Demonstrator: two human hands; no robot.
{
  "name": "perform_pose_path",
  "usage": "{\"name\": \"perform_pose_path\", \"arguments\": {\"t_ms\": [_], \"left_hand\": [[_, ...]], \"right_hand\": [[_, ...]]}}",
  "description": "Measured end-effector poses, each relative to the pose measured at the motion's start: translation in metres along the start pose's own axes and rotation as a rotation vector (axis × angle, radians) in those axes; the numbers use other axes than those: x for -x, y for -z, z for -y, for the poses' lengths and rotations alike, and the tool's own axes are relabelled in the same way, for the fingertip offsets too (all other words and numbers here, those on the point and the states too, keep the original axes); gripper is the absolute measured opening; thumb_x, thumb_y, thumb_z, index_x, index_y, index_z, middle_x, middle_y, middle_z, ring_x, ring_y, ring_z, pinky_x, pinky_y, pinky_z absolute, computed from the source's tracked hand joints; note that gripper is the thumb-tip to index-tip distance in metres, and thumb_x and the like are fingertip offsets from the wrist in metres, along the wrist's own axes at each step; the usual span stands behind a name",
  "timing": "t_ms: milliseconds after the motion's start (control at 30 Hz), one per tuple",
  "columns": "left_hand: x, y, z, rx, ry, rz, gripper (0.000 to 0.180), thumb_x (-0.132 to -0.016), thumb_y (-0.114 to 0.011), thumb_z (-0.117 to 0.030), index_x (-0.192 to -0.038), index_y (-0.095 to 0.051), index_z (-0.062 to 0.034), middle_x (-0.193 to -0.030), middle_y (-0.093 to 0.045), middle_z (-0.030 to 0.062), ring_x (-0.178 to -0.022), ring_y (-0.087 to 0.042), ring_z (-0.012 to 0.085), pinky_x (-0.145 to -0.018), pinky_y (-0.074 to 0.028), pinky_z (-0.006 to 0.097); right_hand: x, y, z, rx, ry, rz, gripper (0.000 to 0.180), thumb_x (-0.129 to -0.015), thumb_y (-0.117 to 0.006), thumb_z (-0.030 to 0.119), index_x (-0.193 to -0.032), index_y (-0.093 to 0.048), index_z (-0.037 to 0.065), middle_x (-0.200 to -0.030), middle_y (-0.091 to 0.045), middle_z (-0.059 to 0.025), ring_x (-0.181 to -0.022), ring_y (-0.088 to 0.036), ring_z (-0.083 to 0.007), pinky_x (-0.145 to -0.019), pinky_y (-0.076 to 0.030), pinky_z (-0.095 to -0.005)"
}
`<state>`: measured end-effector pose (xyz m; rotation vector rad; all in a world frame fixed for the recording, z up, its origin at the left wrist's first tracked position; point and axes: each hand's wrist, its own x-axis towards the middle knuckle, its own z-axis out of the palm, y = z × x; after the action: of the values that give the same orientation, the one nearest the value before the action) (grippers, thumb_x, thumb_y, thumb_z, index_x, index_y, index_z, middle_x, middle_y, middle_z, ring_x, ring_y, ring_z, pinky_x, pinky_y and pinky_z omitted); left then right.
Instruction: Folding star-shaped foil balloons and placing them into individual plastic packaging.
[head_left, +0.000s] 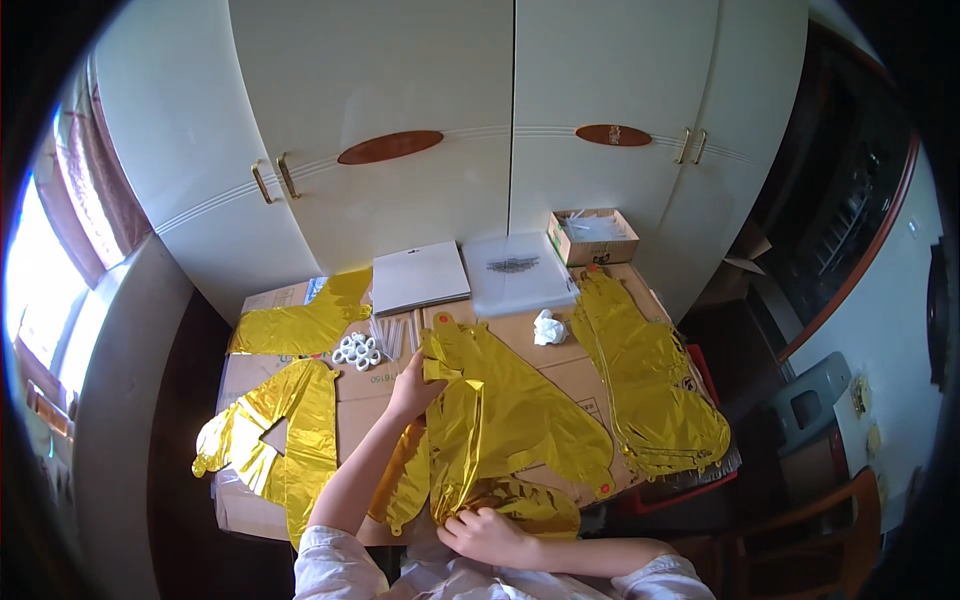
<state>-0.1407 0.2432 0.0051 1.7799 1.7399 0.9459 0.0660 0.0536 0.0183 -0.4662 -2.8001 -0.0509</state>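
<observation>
A flat gold foil balloon [530,405] lies in front of me, creased along its left side. My left hand [412,388] is closed on its upper left edge, thumb and fingers pinching the foil. Close to my body, my right hand [486,537] is closed on the gathered lower edge of the same balloon. Another gold foil piece [407,485] shows partly behind my left forearm. A gold balloon shaped like a numeral [310,420] lies to the left, with one more [295,328] beyond it. Several gold balloons [650,390] are layered on the right.
Cardboard [575,375] covers the table. White rings [357,350], thin straws [397,335] and crumpled white tissue [548,328] lie mid-table. Behind are a white flat stack [420,280], transparent plastic bags [515,290] and a small carton [595,250]. Cabinets [390,80] stand behind; a wooden chair [850,530] is right.
</observation>
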Motion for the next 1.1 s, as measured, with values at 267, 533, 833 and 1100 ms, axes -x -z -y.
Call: {"name": "perform_pose_path", "arguments": {"t_ms": [267, 533, 833, 1100], "left_hand": [[0.002, 0.001, -0.007, -0.118, 0.004, -0.112, 0.088, -0.076, -0.073, -0.021, -0.146, -0.023, -0.0032, -0.13, -0.049, 0.0265, -0.121, -0.048, 0.0409, -0.097, -0.042, 0.048], [0.055, 0.006, -0.029, -0.643, -0.311, 0.329, 0.083, -0.083, -0.052, -0.066, -0.148, -0.031, -0.0189, -0.153, -0.021, 0.0218, -0.143, -0.013, 0.0434, -0.113, -0.01, 0.06], [0.045, -0.008, -0.027, -0.698, -0.238, 0.318, 0.081, -0.084, -0.047, -0.068, -0.148, -0.031, -0.0214, -0.153, -0.024, 0.0173, -0.142, -0.014, 0.0437, -0.11, -0.01, 0.066], [0.033, -0.01, -0.025, -0.641, -0.233, 0.335, 0.08, -0.085, -0.047, -0.068, -0.148, -0.031, -0.0215, -0.154, -0.024, 0.0156, -0.142, -0.016, 0.0425, -0.109, -0.012, 0.067]], "right_hand": [[0.055, 0.023, -0.061, -0.29, -0.437, -0.145, 0.054, -0.086, -0.062, 0.047, -0.125, -0.055, 0.01, -0.119, -0.061, -0.0085, -0.108, -0.058, -0.0255, -0.089, -0.046, -0.0403], [0.109, 0.02, -0.119, -0.033, -0.664, -0.026, 0.052, -0.091, -0.056, 0.039, -0.132, -0.05, 0.008, -0.141, -0.046, -0.0126, -0.132, -0.042, -0.0315, -0.109, -0.028, -0.0539], [0.081, 0.0, -0.144, -0.022, -0.679, -0.049, 0.049, -0.093, -0.052, 0.039, -0.133, -0.051, 0.011, -0.142, -0.046, -0.0107, -0.134, -0.039, -0.0296, -0.111, -0.023, -0.0557], [0.075, -0.002, -0.163, -0.092, -0.696, -0.01, 0.056, -0.096, -0.046, 0.038, -0.143, -0.037, 0.008, -0.146, -0.042, -0.0106, -0.138, -0.035, -0.0277, -0.113, -0.018, -0.0541]]}}
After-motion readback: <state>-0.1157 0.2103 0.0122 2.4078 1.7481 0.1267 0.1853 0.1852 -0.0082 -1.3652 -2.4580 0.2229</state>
